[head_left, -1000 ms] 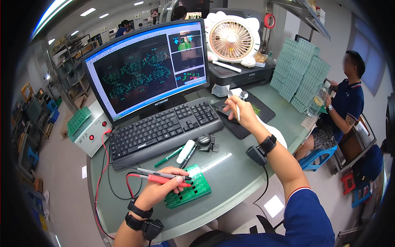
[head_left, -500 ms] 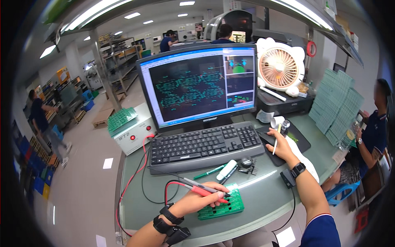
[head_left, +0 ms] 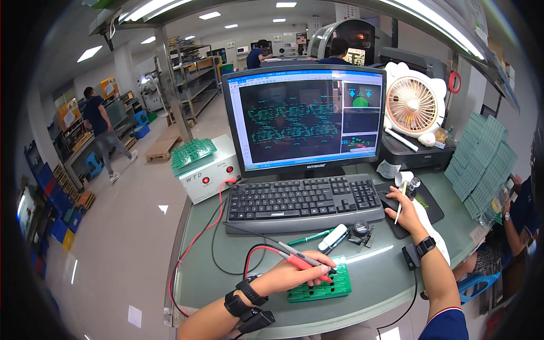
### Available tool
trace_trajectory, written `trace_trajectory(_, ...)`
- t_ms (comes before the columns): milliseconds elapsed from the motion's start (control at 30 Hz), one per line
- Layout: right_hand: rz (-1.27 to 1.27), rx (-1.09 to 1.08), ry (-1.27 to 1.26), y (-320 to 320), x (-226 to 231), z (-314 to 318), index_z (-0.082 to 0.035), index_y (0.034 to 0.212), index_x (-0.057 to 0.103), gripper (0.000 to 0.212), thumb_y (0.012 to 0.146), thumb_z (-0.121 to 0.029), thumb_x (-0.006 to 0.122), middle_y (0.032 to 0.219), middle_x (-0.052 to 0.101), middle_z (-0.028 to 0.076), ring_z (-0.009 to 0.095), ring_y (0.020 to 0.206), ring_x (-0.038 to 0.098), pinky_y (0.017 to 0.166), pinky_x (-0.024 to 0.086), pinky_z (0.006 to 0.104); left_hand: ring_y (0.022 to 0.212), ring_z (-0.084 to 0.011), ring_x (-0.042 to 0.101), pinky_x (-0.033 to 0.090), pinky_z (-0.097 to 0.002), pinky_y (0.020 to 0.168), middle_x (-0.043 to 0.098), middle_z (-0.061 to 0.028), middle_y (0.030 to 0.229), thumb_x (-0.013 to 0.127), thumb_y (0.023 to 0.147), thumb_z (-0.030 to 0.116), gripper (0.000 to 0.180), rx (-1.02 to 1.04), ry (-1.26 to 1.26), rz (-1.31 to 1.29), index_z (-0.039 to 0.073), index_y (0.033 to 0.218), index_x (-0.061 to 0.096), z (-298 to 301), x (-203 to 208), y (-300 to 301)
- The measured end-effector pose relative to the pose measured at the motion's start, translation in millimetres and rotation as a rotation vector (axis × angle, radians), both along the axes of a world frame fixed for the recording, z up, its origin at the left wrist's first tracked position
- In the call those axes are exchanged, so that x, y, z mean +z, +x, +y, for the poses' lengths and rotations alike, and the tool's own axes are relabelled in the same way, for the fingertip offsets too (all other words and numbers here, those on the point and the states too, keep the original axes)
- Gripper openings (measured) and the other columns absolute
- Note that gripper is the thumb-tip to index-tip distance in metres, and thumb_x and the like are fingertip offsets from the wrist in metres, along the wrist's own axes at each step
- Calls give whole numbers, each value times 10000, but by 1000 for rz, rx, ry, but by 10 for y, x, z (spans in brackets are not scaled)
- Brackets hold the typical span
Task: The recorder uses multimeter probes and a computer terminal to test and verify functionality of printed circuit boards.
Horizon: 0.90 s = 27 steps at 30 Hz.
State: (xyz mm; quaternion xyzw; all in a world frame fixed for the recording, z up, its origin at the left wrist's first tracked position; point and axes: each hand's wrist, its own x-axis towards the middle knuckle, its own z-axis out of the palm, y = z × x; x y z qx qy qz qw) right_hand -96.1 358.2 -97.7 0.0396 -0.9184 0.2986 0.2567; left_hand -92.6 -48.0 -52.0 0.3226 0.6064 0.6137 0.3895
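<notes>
My left hand (head_left: 293, 274) is closed around a pair of test probes (head_left: 301, 263), one red and one grey with a black tip. Their tips point down at a green circuit board panel (head_left: 341, 277) on the table; whether they touch it I cannot tell. At the right of the keyboard, my right hand (head_left: 407, 214) has a slender white pen-like tool (head_left: 400, 205) between its fingers. That hand rests over a dark mouse (head_left: 387, 199), partly hidden, on a black mouse pad (head_left: 433, 211).
A monitor (head_left: 294, 127) with a green board layout stands behind the keyboard (head_left: 300, 198). Left of it, a white box (head_left: 207, 175) carries green boards, its red lead running to the probes. Pens (head_left: 309, 237), a fan (head_left: 412, 105) and stacked panels (head_left: 481, 158) are around; a person sits at right.
The view has swung left, so the bench sits farther right in the picture. Both hands keep their hold and nearly the same place over the table. A distant person at left has changed stance.
</notes>
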Motion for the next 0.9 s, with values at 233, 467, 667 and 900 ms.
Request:
trace_trajectory(233, 2, -71, -4, -3, -65, 6, -84, 1156, 573, 463, 728, -88, 747, 1366, 506, 167, 359, 1235, 497, 1029, 389, 390, 820, -94, 611, 502, -227, 670, 627, -64, 1026, 565, 962, 237, 292, 11, -7, -5, 23, 1152, 624, -39, -32, 33)
trace_trajectory(467, 73, -83, 95, -50, -98, 100, -108, 1193, 550, 476, 755, -127, 734, 1363, 505, 166, 370, 1221, 498, 1019, 398, 399, 769, -85, 615, 507, -224, 652, 662, -48, 957, 590, 944, 245, 285, 15, -20, 44, 45, 1141, 641, 6, -22, -13)
trace_trajectory(667, -24, 36, 21, -51, -24, -9, -114, 1215, 536, 502, 756, -134, 740, 1419, 460, 143, 340, 1244, 488, 1034, 388, 393, 723, -92, 610, 499, -224, 642, 653, -51, 879, 613, 922, 198, 260, 73, -53, 25, 14, 1100, 660, 37, 54, 18)
trace_trajectory(900, -15, -36, 40, -12, -61, 47, -123, 1218, 523, 495, 766, -148, 723, 1425, 449, 146, 339, 1217, 498, 1016, 398, 396, 712, -103, 618, 511, -231, 660, 662, -78, 910, 593, 918, 141, 240, 90, -54, 61, -7, 1096, 653, 53, 73, 59)
